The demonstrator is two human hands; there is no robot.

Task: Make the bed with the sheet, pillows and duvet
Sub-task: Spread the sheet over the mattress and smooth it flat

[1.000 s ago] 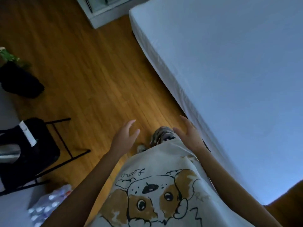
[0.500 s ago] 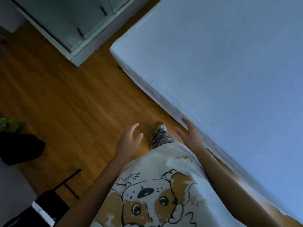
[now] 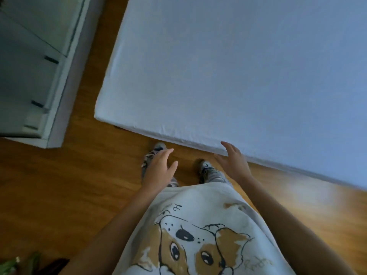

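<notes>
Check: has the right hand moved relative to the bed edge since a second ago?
Cannot tell: the camera swung; the right hand keeps open beside the mattress edge.

The shirt (image 3: 198, 225) carries scribbled lettering above and beside its printed dog, too blurred to read.

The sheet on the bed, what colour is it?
The fitted sheet looks plain pale blue-white, with no pattern, in the dim head view.

The bed (image 3: 238, 66) is running off the top and right edges, so its far end is staying unseen. The cabinet (image 3: 29, 66) is blurring at the left edge. Something green (image 3: 12, 264), perhaps a plant, is being cropped bottom-left.
</notes>
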